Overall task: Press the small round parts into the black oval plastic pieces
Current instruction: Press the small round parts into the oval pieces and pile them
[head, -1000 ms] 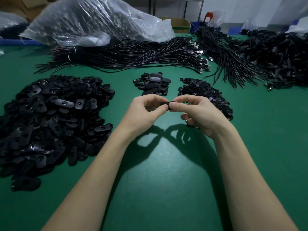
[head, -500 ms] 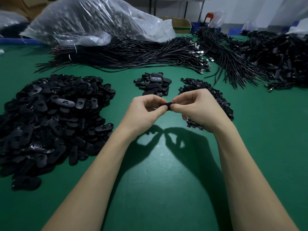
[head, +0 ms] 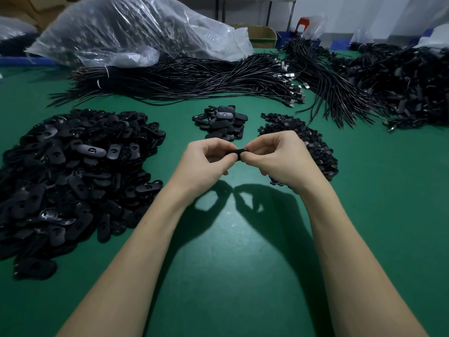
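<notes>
Green felt tabletop (head: 230,251): I see both hands, left hand (head: 204,161) and right hand (head: 279,159), pinching one black oval plastic piece (head: 239,152) between them mid-tabletop, long axis running left-right, equally near both.

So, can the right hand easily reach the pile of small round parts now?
Probably yes: the right hand hovers directly over the pile of small round parts, but it must first release the black oval piece.

We see a green table (head: 243,276): 3 heaps of black parts (head: 73,171), cable bundles (head: 184,81), a plastic bag (head: 136,27).
</notes>
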Available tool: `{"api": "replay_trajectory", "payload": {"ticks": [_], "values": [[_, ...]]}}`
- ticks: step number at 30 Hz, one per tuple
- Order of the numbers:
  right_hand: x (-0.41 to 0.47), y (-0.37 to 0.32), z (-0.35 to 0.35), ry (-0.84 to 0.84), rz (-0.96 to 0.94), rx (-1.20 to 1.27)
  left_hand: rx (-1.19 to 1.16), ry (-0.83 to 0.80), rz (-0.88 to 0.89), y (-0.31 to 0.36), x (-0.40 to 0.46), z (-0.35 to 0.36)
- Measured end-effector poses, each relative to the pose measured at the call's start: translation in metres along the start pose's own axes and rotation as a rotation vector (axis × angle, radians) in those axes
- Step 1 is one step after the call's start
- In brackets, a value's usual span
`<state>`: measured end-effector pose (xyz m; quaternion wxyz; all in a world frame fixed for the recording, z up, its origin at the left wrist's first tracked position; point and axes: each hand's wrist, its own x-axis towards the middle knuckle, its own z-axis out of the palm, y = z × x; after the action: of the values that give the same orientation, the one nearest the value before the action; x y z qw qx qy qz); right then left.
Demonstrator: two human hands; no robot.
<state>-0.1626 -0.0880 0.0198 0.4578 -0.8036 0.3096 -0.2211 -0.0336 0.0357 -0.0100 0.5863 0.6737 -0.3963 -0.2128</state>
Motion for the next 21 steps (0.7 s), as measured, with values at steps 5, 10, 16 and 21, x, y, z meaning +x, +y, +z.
{"api": "replay_trajectory", "payload": {"ticks": [5,10,16,21], "values": [[0.001,0.002,0.002,0.005,-0.014,-0.03,0.001,-0.003,0.004,0.001,-0.001,0.0],[0.002,0.004,0.006,0.005,-0.034,-0.081,0.02,0.007,-0.016,0.001,-0.001,0.002],[-0.001,0.005,0.012,-0.008,-0.03,-0.042,0.069,0.004,-0.052,-0.001,0.001,0.003],[-0.001,0.005,0.021,0.001,-0.012,0.009,0.139,0.032,-0.06,-0.005,0.002,0.002]]}}
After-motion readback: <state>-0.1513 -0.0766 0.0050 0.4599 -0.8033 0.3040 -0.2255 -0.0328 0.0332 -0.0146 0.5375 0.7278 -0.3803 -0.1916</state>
